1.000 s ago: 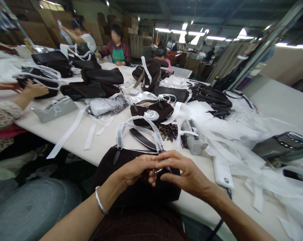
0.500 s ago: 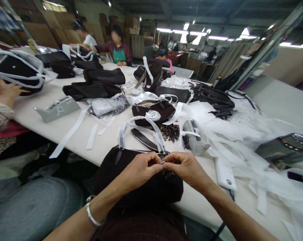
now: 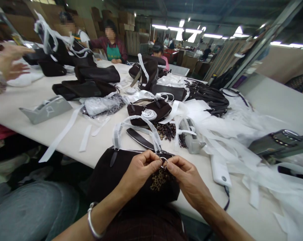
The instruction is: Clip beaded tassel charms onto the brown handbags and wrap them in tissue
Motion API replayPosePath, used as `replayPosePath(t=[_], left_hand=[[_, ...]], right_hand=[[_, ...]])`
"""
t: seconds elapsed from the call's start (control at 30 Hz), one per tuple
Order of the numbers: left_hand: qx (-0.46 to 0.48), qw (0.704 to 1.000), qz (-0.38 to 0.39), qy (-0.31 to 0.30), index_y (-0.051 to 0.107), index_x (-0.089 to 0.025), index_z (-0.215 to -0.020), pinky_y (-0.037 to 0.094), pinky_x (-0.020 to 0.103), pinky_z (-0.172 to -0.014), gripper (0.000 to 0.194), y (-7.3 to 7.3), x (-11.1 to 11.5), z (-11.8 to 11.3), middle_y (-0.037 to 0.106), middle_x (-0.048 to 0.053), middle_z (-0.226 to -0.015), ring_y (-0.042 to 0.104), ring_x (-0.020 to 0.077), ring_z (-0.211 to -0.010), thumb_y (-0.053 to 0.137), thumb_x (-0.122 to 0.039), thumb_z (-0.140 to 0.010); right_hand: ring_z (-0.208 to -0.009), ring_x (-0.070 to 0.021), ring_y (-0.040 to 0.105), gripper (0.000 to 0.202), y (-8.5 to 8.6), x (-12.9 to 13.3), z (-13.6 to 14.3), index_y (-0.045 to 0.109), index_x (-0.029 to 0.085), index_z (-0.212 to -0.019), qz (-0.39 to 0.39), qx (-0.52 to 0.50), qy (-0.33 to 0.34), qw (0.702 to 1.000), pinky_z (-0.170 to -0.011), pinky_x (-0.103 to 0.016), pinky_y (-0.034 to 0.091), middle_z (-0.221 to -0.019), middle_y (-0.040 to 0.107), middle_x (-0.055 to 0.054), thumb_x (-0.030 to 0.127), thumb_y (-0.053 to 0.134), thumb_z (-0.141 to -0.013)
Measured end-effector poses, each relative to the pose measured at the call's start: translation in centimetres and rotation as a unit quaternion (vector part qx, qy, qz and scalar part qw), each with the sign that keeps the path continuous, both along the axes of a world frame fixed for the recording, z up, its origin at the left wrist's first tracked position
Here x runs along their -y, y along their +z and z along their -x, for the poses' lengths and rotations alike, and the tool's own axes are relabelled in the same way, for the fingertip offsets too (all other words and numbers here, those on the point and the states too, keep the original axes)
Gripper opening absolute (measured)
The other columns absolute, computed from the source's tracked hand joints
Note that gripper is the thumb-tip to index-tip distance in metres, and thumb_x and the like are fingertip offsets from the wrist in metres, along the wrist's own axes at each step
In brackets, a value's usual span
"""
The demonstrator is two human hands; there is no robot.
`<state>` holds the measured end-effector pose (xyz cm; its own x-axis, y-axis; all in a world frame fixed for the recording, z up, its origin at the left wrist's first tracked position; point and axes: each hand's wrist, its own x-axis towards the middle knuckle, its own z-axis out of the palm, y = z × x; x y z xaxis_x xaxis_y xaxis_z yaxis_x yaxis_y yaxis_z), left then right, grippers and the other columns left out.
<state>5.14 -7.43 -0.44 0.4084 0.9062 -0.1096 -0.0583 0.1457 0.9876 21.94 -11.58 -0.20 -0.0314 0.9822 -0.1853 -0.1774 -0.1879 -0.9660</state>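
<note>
A dark brown handbag (image 3: 116, 180) leans at the table's near edge, its handles (image 3: 155, 135) wrapped in white material. In front of its right side, my left hand (image 3: 143, 169) pinches a metal ring (image 3: 164, 163) between thumb and fingers. My right hand (image 3: 189, 177) grips the same ring from the other side. Below the ring hangs a leopard-patterned charm (image 3: 159, 179), partly hidden by my right hand. Behind the handles lies a dark strap (image 3: 138, 139).
A smaller brown bag (image 3: 137, 112) with a white coil stands behind, near a pile of charms (image 3: 168, 131). Tape dispensers (image 3: 47, 108) stand left and right. A white power bank (image 3: 219, 170) with a cable lies right, beside white wrapping strips (image 3: 231, 144). A co-worker's hand (image 3: 14, 62) reaches in at left.
The ring has turned so its round shape shows, and the leopard charm now hangs in sight below. At left, the co-worker's wrapped bag has moved away from the hand, farther back.
</note>
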Motion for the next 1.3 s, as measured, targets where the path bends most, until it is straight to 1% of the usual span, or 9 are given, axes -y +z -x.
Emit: replayPosePath(t=[0.1, 0.2, 0.3, 0.5, 0.6, 0.87, 0.97, 1.13, 1.3], left_hand=[[-0.029, 0.999, -0.021, 0.017, 0.059, -0.016, -0.082, 0.049, 0.022, -0.055, 0.025, 0.4, 0.9, -0.7, 0.060, -0.001, -0.070, 0.058, 0.0114, -0.059, 0.064, -0.041, -0.084], [-0.060, 0.997, -0.036, 0.029, 0.057, -0.018, -0.082, 0.051, 0.022, -0.052, 0.023, 0.5, 1.8, -1.2, 0.061, -0.001, -0.070, 0.062, 0.0125, -0.056, 0.062, -0.039, -0.085], [-0.073, 0.996, -0.027, -0.046, 0.058, -0.017, -0.082, 0.052, 0.022, -0.053, 0.020, 0.2, 1.3, -0.9, 0.063, -0.001, -0.067, 0.063, 0.0128, -0.055, 0.063, -0.037, -0.084], [-0.224, 0.971, -0.076, -0.023, 0.061, -0.017, -0.081, 0.048, 0.020, -0.051, 0.018, -2.9, -4.8, 0.2, 0.060, 0.000, -0.067, 0.062, 0.0136, -0.060, 0.052, -0.032, -0.087], [-0.288, 0.953, -0.047, -0.076, 0.063, -0.017, -0.078, 0.040, 0.020, -0.043, 0.018, -5.5, -7.4, -0.4, 0.057, -0.001, -0.056, 0.057, 0.0133, -0.049, 0.054, -0.032, -0.083], [-0.192, 0.973, 0.100, -0.081, 0.055, -0.017, -0.071, 0.029, 0.018, -0.036, 0.025, -10.0, -10.0, -3.7, 0.047, -0.006, -0.047, 0.042, 0.0083, -0.038, 0.063, -0.040, -0.076], [-0.127, 0.980, 0.140, -0.070, 0.050, -0.017, -0.070, 0.031, 0.016, -0.037, 0.030, -10.2, -10.1, -4.0, 0.046, -0.006, -0.051, 0.042, 0.0065, -0.043, 0.067, -0.041, -0.072], [-0.029, 0.985, 0.159, -0.060, 0.051, -0.016, -0.080, 0.055, 0.023, -0.060, 0.035, -9.7, -9.3, -3.7, 0.053, -0.004, -0.070, 0.054, 0.0070, -0.060, 0.072, -0.042, -0.069], [0.018, 0.990, 0.132, -0.040, 0.056, -0.014, -0.090, 0.058, 0.025, -0.063, 0.033, -9.8, -8.4, -3.7, 0.058, 0.000, -0.082, 0.056, 0.0082, -0.067, 0.072, -0.036, -0.072]], right_hand=[[-0.087, -0.0169, 0.059, 0.021, -0.2, 0.3, 0.4, 0.064, 0.019, -0.083, -0.012, -0.027, -0.023, 0.999, -0.078, -0.029, 0.049, -0.105, 0.065, -0.005, 0.041, 0.068, -0.083], [-0.070, -0.0136, 0.058, 0.022, -1.1, 0.6, 0.9, 0.061, 0.021, -0.088, 0.011, -0.050, -0.056, 0.997, -0.065, -0.026, 0.049, -0.087, 0.065, -0.002, 0.042, 0.066, -0.084], [-0.058, -0.0105, 0.054, 0.024, -1.9, 0.4, 0.6, 0.059, 0.020, -0.083, 0.033, -0.034, -0.069, 0.996, -0.053, -0.022, 0.045, -0.072, 0.061, 0.002, 0.042, 0.068, -0.083], [-0.045, -0.0092, 0.048, 0.033, -2.9, -2.4, -1.6, 0.055, 0.018, -0.074, 0.091, 0.085, -0.060, 0.990, -0.043, -0.021, 0.036, -0.059, 0.059, 0.002, 0.049, 0.068, -0.078], [-0.047, -0.0090, 0.045, 0.031, -4.0, -4.1, -2.1, 0.055, 0.018, -0.069, 0.078, 0.197, -0.078, 0.974, -0.044, -0.020, 0.031, -0.055, 0.055, 0.003, 0.045, 0.068, -0.077], [-0.050, -0.0103, 0.043, 0.023, -6.9, -7.0, -2.0, 0.054, 0.019, -0.063, 0.058, 0.323, -0.108, 0.938, -0.046, -0.021, 0.031, -0.052, 0.051, 0.004, 0.037, 0.062, -0.075], [-0.050, -0.0112, 0.045, 0.019, -7.3, -7.6, -2.0, 0.058, 0.019, -0.068, 0.064, 0.316, -0.113, 0.940, -0.047, -0.021, 0.033, -0.053, 0.052, 0.005, 0.037, 0.062, -0.074], [-0.051, -0.0117, 0.047, 0.017, -7.5, -8.1, -2.1, 0.059, 0.018, -0.070, 0.077, 0.303, -0.130, 0.941, -0.048, -0.022, 0.035, -0.055, 0.055, 0.003, 0.034, 0.060, -0.074], [-0.051, -0.0118, 0.047, 0.012, -8.1, -8.4, -1.9, 0.057, 0.019, -0.068, 0.056, 0.332, -0.143, 0.931, -0.049, -0.022, 0.035, -0.054, 0.054, 0.004, 0.029, 0.058, -0.074]])
